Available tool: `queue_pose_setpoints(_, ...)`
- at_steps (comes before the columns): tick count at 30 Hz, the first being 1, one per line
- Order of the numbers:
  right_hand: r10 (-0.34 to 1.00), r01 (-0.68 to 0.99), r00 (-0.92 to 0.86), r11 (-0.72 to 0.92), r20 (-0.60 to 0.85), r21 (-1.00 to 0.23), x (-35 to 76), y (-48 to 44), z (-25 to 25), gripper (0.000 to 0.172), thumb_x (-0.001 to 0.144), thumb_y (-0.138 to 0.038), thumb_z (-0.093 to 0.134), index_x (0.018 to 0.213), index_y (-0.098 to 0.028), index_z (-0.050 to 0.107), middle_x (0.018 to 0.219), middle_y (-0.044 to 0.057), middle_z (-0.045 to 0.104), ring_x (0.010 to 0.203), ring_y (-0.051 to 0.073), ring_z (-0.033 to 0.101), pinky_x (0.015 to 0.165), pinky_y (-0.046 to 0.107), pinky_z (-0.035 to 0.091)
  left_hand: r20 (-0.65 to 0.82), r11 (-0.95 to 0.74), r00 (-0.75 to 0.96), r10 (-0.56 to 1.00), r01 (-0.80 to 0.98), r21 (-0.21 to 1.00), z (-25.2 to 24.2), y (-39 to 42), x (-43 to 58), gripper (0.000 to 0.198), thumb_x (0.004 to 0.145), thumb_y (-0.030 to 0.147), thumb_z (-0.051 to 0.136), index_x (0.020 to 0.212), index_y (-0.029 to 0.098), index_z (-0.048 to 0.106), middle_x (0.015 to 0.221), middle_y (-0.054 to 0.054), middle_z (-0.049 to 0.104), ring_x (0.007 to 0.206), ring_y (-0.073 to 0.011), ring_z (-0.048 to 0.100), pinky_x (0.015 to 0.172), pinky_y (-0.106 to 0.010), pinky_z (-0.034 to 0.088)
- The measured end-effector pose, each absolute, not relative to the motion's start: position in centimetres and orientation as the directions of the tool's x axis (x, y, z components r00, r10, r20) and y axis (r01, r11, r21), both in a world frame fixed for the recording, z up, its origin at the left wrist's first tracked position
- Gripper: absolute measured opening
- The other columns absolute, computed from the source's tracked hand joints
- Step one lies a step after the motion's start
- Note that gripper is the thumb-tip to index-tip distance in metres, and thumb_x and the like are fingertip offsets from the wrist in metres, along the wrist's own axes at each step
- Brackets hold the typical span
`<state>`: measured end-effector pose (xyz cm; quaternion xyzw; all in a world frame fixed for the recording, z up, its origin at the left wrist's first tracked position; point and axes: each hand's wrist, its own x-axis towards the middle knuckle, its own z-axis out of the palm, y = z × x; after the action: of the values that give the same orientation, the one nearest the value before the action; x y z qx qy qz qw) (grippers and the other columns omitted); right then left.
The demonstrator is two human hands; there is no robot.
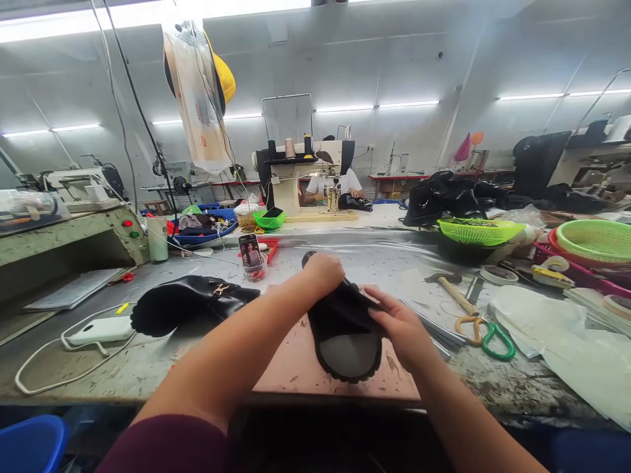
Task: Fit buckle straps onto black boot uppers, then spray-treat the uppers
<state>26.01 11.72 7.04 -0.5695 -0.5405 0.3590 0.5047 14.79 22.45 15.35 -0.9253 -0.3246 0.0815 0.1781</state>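
Note:
Both hands hold a black leather shoe upper [345, 328] with a scalloped edge and a grey lining, over a pinkish cutting board [296, 368] on the workbench. My left hand [323, 272] is closed on the far end of the piece. My right hand [401, 328] pinches its right edge with curled fingers. A second black leather upper [187, 302] with a gold buckle lies to the left, apart from both hands.
A hammer [456, 292], scissors [486, 332] and tape rolls lie to the right, with green baskets [480, 230] behind. A white power bank [101, 330] with cable lies left. A phone [250, 253] stands ahead. A person sits at a sewing machine [305, 177] beyond.

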Motion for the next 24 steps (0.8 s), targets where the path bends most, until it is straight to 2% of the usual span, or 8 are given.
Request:
queue_pose_setpoints(2,0.977,0.419,0.156,0.065,0.142,-0.906,25.4,10.6,5.3,0.045,0.074,-0.023,0.045,0.118,-0.014,0.050,0.095,0.009,0.067,0.085,0.024,0.063,0.073,0.035,0.049,-0.018,-0.722,0.787,0.616,0.556,-0.411,15.3,22.8,13.7,0.028,0.079,0.004,0.042,0.092,0.007,0.066,0.093,-0.020,0.063,0.085,-0.0269,0.061,0.067,-0.036,0.046)
queue_pose_setpoints(5,0.996,0.785,0.054,0.004,0.075,-0.619,23.0,9.3,2.3,0.044,0.070,-0.006,0.044,0.113,-0.009,0.055,0.097,0.015,0.067,0.091,0.028,0.062,0.079,0.037,0.046,0.030,-0.703,0.789,0.613,0.563,-0.434,14.9,23.1,12.1,0.031,0.080,0.005,0.039,0.099,0.008,0.064,0.094,-0.019,0.062,0.086,-0.0263,0.059,0.069,-0.036,0.044)
queue_pose_setpoints(8,1.000,0.892,-0.013,0.006,-0.014,-0.453,21.0,9.0,0.8,0.043,0.077,-0.006,0.039,0.117,-0.008,0.053,0.098,0.017,0.067,0.090,0.029,0.063,0.075,0.036,0.047,0.216,-0.673,0.801,0.559,0.590,-0.446,13.4,21.8,10.2,0.039,0.084,0.013,0.038,0.120,0.016,0.051,0.116,-0.016,0.054,0.101,-0.0281,0.051,0.080,-0.041,0.040)
queue_pose_setpoints(10,1.000,0.906,-0.004,-0.007,-0.025,-0.424,20.5,9.1,0.9,0.041,0.081,-0.010,0.040,0.120,-0.008,0.051,0.097,0.018,0.067,0.089,0.030,0.063,0.074,0.036,0.047,0.375,-0.723,0.851,0.368,0.516,-0.459,11.4,20.1,8.6,0.033,0.085,0.018,0.037,0.113,0.020,0.054,0.113,-0.012,0.056,0.098,-0.0250,0.051,0.080,-0.039,0.039)
queue_pose_setpoints(13,0.999,0.878,0.009,-0.023,-0.032,-0.478,20.7,9.4,1.2,0.039,0.082,-0.014,0.043,0.118,-0.007,0.052,0.098,0.018,0.067,0.091,0.030,0.063,0.077,0.036,0.047,0.332,-0.875,0.943,-0.023,0.142,-0.463,7.0,17.1,6.0,0.025,0.085,0.021,0.037,0.070,0.020,0.058,0.068,-0.002,0.057,0.061,-0.0150,0.048,0.060,-0.031,0.038)
queue_pose_setpoints(15,1.000,0.829,0.015,-0.025,-0.022,-0.559,21.0,9.5,1.4,0.036,0.082,-0.015,0.043,0.116,-0.006,0.053,0.098,0.017,0.067,0.092,0.029,0.063,0.079,0.035,0.046,0.325,-0.900,0.939,-0.112,0.042,-0.433,4.0,15.9,4.6,0.026,0.083,0.018,0.039,0.062,0.018,0.054,0.060,-0.001,0.054,0.055,-0.0133,0.047,0.057,-0.029,0.039)
queue_pose_setpoints(19,1.000,0.762,0.027,-0.021,0.000,-0.647,21.2,9.4,1.6,0.036,0.081,-0.014,0.045,0.115,-0.007,0.053,0.099,0.015,0.067,0.094,0.027,0.062,0.081,0.033,0.046,0.477,-0.869,0.878,-0.039,0.206,-0.450,-0.1,15.8,3.4,0.022,0.085,0.019,0.043,0.086,0.010,0.063,0.089,-0.009,0.065,0.091,-0.0196,0.057,0.090,-0.033,0.040)
queue_pose_setpoints(24,0.999,0.643,0.040,-0.002,0.031,-0.766,21.2,9.9,1.7,0.030,0.078,-0.015,0.046,0.106,-0.011,0.057,0.097,0.013,0.067,0.093,0.025,0.062,0.082,0.033,0.046,0.563,-0.834,0.826,0.023,0.326,-0.445,-1.5,16.4,4.1,0.029,0.087,0.026,0.039,0.093,0.012,0.064,0.094,-0.010,0.067,0.097,-0.0215,0.058,0.088,-0.033,0.043)
